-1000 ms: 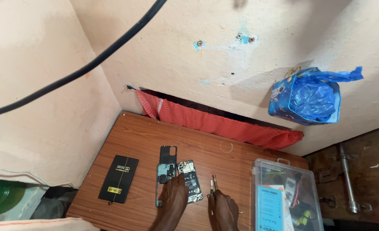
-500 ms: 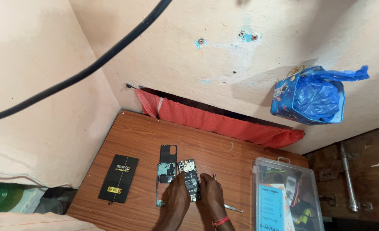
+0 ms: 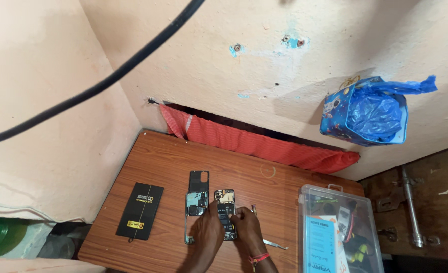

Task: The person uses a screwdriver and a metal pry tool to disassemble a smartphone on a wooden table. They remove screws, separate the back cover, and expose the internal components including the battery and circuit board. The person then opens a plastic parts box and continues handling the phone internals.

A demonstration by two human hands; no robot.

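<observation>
Peach plaster walls meet in a corner above my small wooden tabletop (image 3: 153, 162), and a thick black cable (image 3: 107, 81) crosses the upper left of the head view. Along the back edge of the tabletop, a red cloth (image 3: 264, 144) is stuffed into the gap under the wall. On the wall to the right hangs a blue box lined with a blue plastic bag (image 3: 368, 111).

My left hand (image 3: 207, 235) and my right hand (image 3: 246, 230) sit side by side near the front edge, both on the opened phone (image 3: 226, 210) that lies flat with its circuit boards showing. My fingers (image 3: 236, 215) are curled close over its lower half; whether they pinch any part of it, I cannot tell, because the hands cover that spot.

Just left of the phone lies the phone frame (image 3: 196, 202), its black rear cover at the top. Further left lies a black flat battery pack (image 3: 141, 211). Beside my right wrist, tweezers (image 3: 276, 244) rest on the wood, and a small screwdriver (image 3: 254, 209) lies just beyond my right hand. A clear plastic box (image 3: 335, 192) of parts stands at the right end.
</observation>
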